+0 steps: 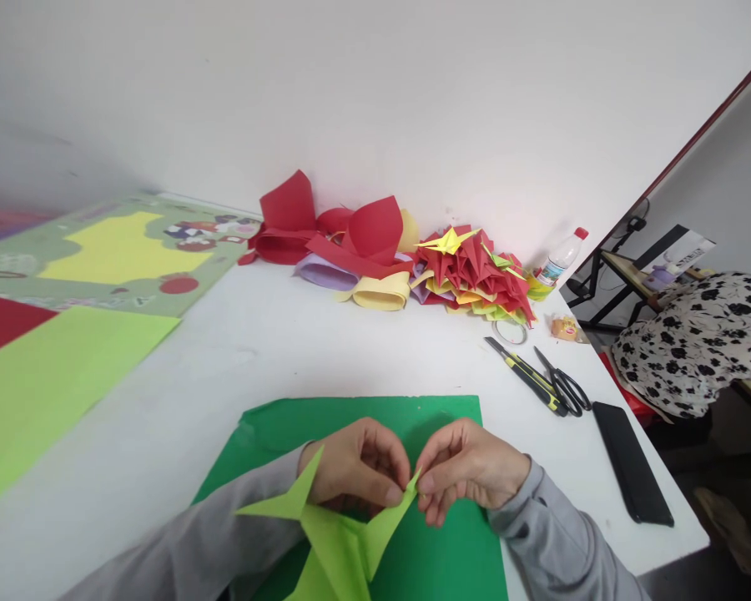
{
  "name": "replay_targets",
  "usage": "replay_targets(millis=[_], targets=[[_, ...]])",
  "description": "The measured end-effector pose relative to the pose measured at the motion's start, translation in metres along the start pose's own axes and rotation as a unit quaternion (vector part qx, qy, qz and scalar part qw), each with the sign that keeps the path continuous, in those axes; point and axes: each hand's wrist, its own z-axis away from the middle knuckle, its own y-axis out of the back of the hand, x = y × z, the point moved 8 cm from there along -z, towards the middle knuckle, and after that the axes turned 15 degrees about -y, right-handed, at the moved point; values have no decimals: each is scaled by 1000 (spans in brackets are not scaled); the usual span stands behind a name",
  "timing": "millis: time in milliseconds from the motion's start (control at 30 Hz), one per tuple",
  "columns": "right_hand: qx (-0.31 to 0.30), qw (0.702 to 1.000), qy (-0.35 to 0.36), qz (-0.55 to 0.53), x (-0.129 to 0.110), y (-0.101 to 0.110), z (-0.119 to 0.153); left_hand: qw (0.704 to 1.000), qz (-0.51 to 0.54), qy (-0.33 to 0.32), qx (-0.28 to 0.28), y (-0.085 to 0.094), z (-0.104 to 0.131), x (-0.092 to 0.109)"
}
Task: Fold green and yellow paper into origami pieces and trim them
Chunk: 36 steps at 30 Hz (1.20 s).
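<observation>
A light green folded paper star [335, 542] with long pointed arms is held over a green board [451, 568]. My left hand [363, 467] is closed on one arm of the star, thumb in front. At the tip of that same arm, my right hand [463, 469] pinches the paper between thumb and fingers. The two hands almost meet at this point. Another forked pair of tips sticks out to the left across my left sleeve. The star's lower part runs out of the bottom of the view.
Light green sheets [68, 367] lie at left. Curled red paper pieces [375, 234] and a pile of folded stars [476, 275] line the wall. At right are a bottle [556, 263], a utility knife [529, 376], scissors [567, 388] and a black phone-like slab [632, 463]. A person [694, 342] is beyond.
</observation>
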Motion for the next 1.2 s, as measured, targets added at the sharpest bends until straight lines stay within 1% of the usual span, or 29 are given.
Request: replay_targets(millis=[167,333,433,600,867,1067,1200], targets=[[-4,1000,-12,21,1,-4,0,1000,-4,18,-6,-1,2,-3],[28,999,-5,30,-1,-4,4,1000,-11,21,7,0,1,-2],[33,999,-18,35,0,-4,5,1000,-20,20,0,-1,1,0],[21,997,-48,55,5,-3,4,998,-40,32,-21,-2,3,0],[-2,995,-65,75,11,-3,-1,997,-54,44,-37,-4,4,-3],[-44,993,-68,82,14,-5,-3,996,-57,48,-38,-4,4,-4],[-48,993,-66,87,14,-5,-3,997,-52,48,-35,-5,5,-3]])
